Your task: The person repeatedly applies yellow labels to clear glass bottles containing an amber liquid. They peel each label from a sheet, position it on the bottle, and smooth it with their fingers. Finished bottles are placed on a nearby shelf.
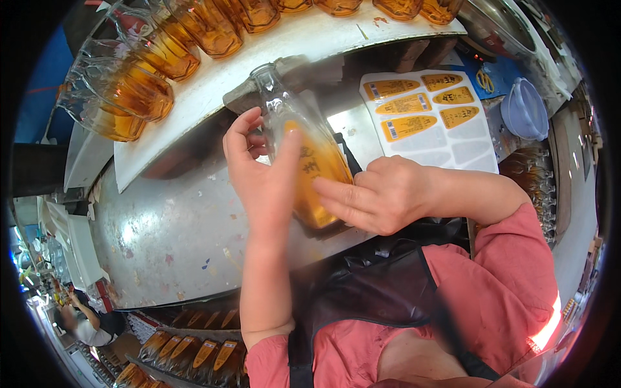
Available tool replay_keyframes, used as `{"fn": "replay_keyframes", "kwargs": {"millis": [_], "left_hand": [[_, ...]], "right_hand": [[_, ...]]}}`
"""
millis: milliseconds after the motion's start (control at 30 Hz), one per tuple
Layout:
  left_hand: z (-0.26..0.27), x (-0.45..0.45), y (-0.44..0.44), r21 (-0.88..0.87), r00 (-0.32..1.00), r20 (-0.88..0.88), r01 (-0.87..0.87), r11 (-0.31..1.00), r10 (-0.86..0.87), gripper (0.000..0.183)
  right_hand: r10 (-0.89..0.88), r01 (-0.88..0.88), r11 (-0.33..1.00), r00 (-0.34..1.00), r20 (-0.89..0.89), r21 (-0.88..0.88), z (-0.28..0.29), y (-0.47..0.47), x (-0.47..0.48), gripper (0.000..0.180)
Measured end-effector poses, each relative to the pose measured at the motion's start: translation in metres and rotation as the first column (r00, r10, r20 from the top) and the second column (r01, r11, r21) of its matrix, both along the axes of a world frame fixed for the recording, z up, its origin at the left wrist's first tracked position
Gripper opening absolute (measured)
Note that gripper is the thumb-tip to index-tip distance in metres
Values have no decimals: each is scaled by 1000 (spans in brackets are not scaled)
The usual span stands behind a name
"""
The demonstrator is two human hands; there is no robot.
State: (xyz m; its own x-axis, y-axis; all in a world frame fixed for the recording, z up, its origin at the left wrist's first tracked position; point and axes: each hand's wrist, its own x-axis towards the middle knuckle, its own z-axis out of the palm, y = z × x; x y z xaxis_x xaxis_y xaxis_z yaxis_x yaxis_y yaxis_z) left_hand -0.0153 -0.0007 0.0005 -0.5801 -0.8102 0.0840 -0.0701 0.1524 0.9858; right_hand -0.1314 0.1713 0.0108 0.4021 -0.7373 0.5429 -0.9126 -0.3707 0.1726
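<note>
A clear glass bottle with amber liquid in its lower part lies slanted before me, its neck by a dark rest. On its face is a yellow label bearing dark writing. My left hand wraps the bottle's left side, its blurred thumb over the label's upper end and its fingers curled at the far edge. Two fingers of my right hand press together on the label's lower part; the right thumb is hidden.
A backing sheet of yellow labels lies right of the bottle. Several amber-filled bottles line a white shelf behind. Yellow-handled scissors and a pale blue bucket are at right. Labelled bottles fill crates below. Another person is at lower left.
</note>
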Motion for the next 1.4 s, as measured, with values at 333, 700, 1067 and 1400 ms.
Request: {"fn": "replay_keyframes", "kwargs": {"millis": [333,700,1067,1400], "left_hand": [[0,-4,0,-20,999,6,-41,999,42,48],[-4,41,14,-602,971,222,210,771,-91,67],[0,57,35,-541,872,480,385,748,-101,73],[-1,56,34,-558,885,452,378,738,-111,74]], "right_hand": [[-24,25,999,1000,13,-21,-9,5,3,32],[-184,152,983,871,456,106,17,6,2,28],[-550,188,832,154,821,522,9,-67,-22,52],[-564,205,819,125,816,535,10,-72,-24,51]]}}
